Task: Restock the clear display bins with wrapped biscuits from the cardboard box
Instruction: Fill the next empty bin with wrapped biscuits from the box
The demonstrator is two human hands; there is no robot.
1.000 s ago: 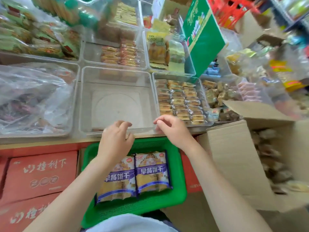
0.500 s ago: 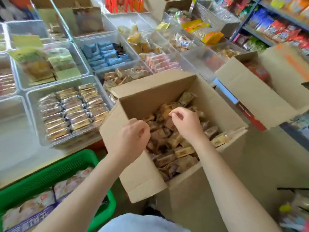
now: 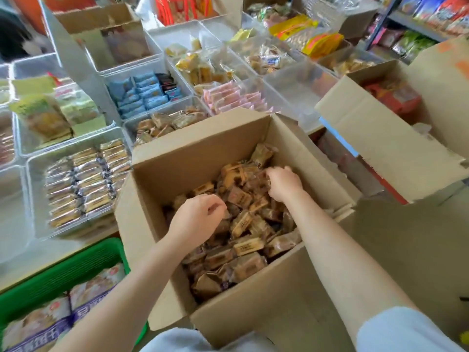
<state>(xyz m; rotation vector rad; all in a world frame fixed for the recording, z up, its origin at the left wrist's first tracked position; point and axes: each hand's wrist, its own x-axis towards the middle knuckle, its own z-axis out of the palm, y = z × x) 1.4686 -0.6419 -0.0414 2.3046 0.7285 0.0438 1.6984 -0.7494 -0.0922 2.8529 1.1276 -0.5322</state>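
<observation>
1. Head view, step in hand: both my hands were down in the cardboard box, gathering stock. My left hand hung just over the heap with its fingers curled in; whether it held a packet, I could not tell. My right hand was further in, fingers curled down into the wrapped biscuits, seemingly closing on a few.

2. Next move, as I judged it: get a firm handful in each hand, lift clear of the box walls, and carry them left to the clear bins without dropping loose packets.

3. Containers: the box was well filled with brown and gold packets lying jumbled. Just left of it, a clear bin held neat rows of similar gold packets. Beyond it, one bin held blue packets, another pink ones. A green basket at lower left held larger bags. A second open carton stood to the right.
</observation>
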